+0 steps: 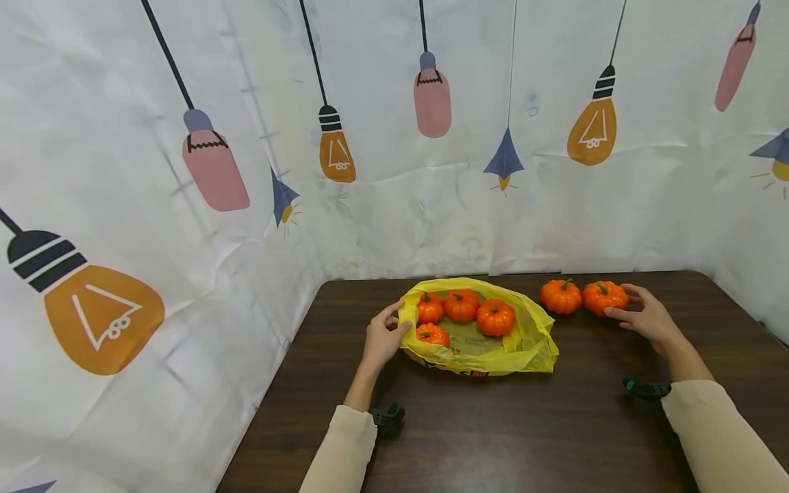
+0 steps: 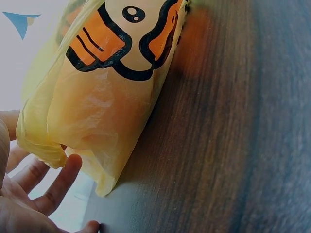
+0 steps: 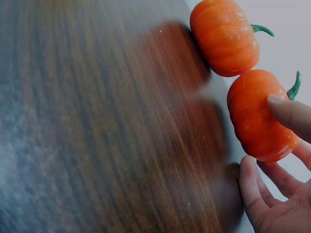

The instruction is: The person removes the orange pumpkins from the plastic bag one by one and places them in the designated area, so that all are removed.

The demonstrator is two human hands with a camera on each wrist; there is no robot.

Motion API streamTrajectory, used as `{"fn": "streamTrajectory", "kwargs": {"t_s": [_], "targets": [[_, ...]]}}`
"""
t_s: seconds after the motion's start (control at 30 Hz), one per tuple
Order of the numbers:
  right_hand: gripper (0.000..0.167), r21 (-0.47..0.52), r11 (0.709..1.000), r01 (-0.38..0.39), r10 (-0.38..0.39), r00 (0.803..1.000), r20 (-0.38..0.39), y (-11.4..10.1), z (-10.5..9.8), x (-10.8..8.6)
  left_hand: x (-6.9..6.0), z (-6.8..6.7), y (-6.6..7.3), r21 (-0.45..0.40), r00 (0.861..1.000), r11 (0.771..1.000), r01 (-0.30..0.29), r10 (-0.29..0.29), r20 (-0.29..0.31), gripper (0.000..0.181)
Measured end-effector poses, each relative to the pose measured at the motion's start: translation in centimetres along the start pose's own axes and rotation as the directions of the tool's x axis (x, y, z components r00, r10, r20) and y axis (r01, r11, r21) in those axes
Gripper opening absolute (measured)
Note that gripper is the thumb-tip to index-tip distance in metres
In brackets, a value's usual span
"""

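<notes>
Work looks to us only part done: four orange pumpkins (image 1: 496, 319) lie in the yellow bag (image 1: 536, 352), and two others stand on the dark table (image 1: 493, 431), between two and three o'clock from it. The inner pumpkin (image 1: 561, 296) of this pair is free of any hand; the outer pumpkin (image 1: 606, 298), just beside it, is between thumb and fingers of the right hand (image 1: 650, 318), in a light hold with some fingers spread away. What is left, as we judge, is at least to finish with this one. At nine o'clock of the bag, the left hand (image 1: 379, 339) pinches the rim loosely, and the mouth stands wide. We see that the pumpkins are glossy and ribbed, with green stems, while the bag is thin, creased and partly see-through, with a black and orange cartoon print on its side.
</notes>
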State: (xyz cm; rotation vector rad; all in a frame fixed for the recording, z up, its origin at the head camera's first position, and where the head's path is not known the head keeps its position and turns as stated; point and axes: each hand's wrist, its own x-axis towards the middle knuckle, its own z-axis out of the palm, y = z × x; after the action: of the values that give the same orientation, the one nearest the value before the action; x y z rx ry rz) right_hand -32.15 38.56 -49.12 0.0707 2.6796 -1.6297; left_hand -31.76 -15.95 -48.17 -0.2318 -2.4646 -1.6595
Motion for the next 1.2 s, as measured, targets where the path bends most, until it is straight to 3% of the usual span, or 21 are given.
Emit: {"fn": "streamTrajectory", "kwargs": {"t_s": [0.23,0.7,1.2], "targets": [[0.096,-0.048,0.999,-0.014,0.015,1.0,0.027,-0.14,-0.26,0.34,0.11,0.03,0.01,0.001,1.0,1.0,0.011,-0.011,-0.003,0.05],[0.096,-0.039,0.998,-0.041,0.044,0.995,0.089,-0.44,-0.68,0.42,0.12,0.1,-0.04,0.007,1.0,1.0,0.019,-0.019,-0.007,0.05],[0.098,-0.038,0.998,-0.044,0.048,0.995,0.086,-0.03,-0.66,0.57,0.19,0.2,0.09,0.012,1.0,1.0,0.028,-0.027,-0.015,0.05]]}}
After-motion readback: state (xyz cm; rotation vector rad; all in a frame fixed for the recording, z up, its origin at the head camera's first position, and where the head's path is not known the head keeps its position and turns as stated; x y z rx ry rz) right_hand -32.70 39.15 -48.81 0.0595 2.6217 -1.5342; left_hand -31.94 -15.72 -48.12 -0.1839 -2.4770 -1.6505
